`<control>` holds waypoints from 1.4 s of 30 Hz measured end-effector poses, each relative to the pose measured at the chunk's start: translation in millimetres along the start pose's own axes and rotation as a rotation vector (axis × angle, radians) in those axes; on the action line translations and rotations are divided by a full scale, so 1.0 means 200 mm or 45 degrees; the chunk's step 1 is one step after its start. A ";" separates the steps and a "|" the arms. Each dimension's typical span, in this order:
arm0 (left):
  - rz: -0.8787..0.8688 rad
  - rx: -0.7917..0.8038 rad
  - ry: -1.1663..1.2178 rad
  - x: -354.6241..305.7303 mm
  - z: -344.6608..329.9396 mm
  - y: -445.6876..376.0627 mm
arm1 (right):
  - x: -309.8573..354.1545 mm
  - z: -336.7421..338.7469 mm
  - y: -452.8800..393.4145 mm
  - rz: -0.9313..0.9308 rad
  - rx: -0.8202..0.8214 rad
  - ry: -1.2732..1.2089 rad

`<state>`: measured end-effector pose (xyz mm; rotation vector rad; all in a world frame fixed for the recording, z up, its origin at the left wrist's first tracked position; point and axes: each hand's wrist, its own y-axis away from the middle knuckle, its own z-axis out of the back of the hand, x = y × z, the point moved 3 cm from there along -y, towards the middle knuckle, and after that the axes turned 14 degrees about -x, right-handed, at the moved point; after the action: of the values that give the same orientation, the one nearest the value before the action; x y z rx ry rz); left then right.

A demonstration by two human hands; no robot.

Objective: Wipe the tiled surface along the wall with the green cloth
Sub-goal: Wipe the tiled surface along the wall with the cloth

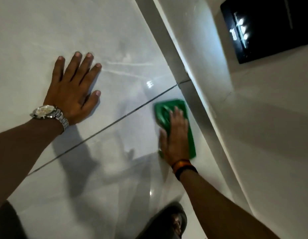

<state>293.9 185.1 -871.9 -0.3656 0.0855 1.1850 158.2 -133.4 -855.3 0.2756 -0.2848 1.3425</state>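
The glossy white tiled surface fills the left and middle of the head view, crossed by a dark grout line. A green cloth lies flat on the tiles right beside the grey skirting strip at the foot of the wall. My right hand presses down on the cloth, fingers laid over it, with an orange and black band at the wrist. My left hand rests flat on the tiles with fingers spread, holding nothing; a silver watch sits on that wrist.
The white wall runs diagonally along the right. A black glossy panel hangs on it at the top right. A foot in a dark sandal shows at the bottom, and dark fabric fills the bottom left corner.
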 end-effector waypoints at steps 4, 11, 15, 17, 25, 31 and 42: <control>0.027 0.034 -0.007 -0.01 0.02 0.02 | -0.43 0.26 0.40 -0.207 0.102 0.167; 0.268 0.248 0.091 -0.23 0.08 0.07 | -0.20 0.20 -0.06 0.057 0.312 0.163; 0.295 0.414 0.146 -0.36 0.12 0.10 | 0.23 0.05 -0.47 0.034 0.216 0.010; 0.278 0.491 0.167 -0.39 0.19 0.11 | 0.40 0.04 -0.61 -0.060 0.269 0.030; 0.518 0.603 0.247 -0.54 1.12 0.44 | 1.12 0.56 -0.08 -0.389 0.737 -0.449; 0.460 0.518 0.319 -0.57 2.00 0.47 | 1.35 1.44 0.27 -0.934 0.308 -0.999; 0.126 0.191 0.453 -1.00 3.77 -0.10 | 2.09 3.43 0.25 -1.052 -0.304 -1.686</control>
<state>142.4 244.0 -109.0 -0.4402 0.5042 1.1920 164.5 13.3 -65.1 0.9425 -1.2608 0.1368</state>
